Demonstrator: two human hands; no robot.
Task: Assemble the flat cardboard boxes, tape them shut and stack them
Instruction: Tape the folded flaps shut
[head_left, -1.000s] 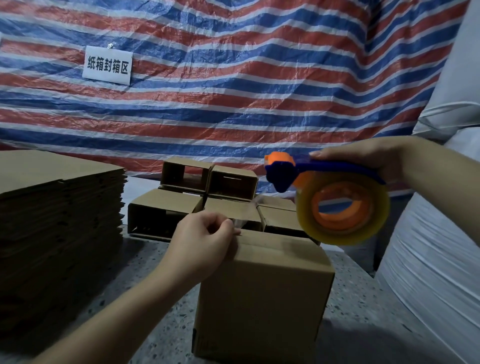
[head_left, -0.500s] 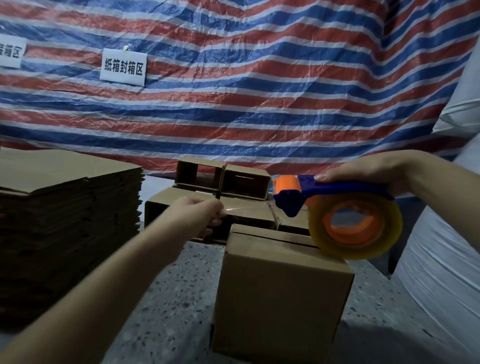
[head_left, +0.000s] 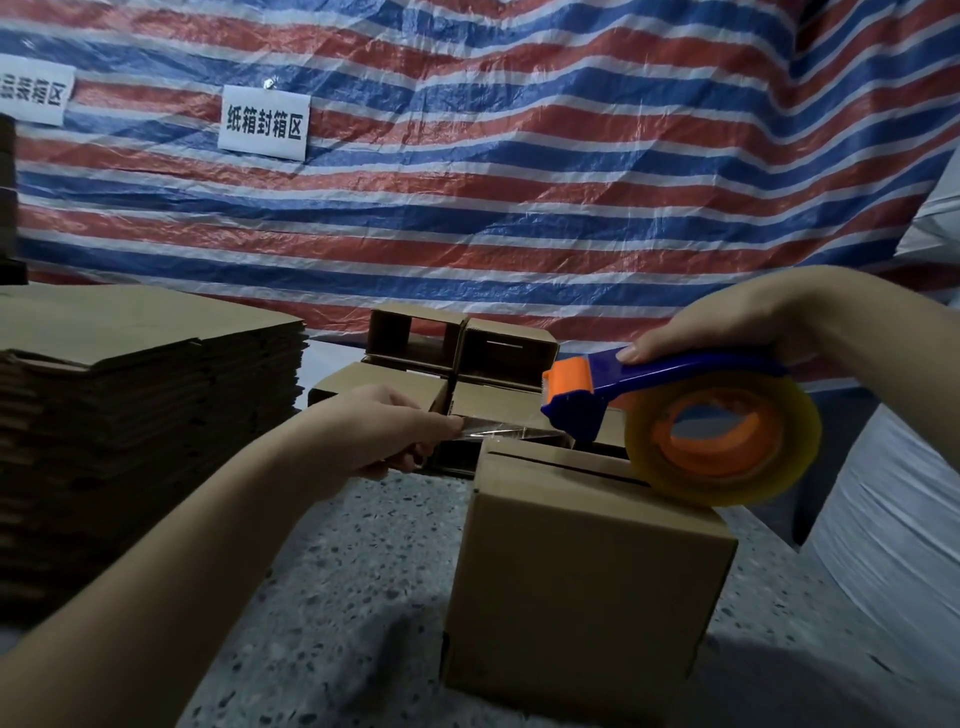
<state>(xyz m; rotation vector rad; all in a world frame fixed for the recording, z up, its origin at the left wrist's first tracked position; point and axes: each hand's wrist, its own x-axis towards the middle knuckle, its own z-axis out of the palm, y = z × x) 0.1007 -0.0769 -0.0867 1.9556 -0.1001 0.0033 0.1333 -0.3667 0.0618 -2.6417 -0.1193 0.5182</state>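
Observation:
An assembled cardboard box (head_left: 582, 587) stands upright on the speckled table, its top flaps folded down with a seam showing. My right hand (head_left: 727, 325) grips the blue handle of a tape dispenser (head_left: 675, 410), whose clear tape roll on an orange core rests on the box's top right. A strip of clear tape (head_left: 506, 431) stretches left from the orange cutter. My left hand (head_left: 384, 431) pinches the strip's free end, off the box's far left corner.
A tall stack of flat cardboard blanks (head_left: 145, 415) fills the left. Several assembled boxes (head_left: 462, 358) lie at the back. A white stacked pile (head_left: 893, 545) stands at the right. A striped tarp with paper signs (head_left: 265, 122) hangs behind.
My left hand has left the box top and pulled the tape end out to the left. The dispenser has come down to the box's top.

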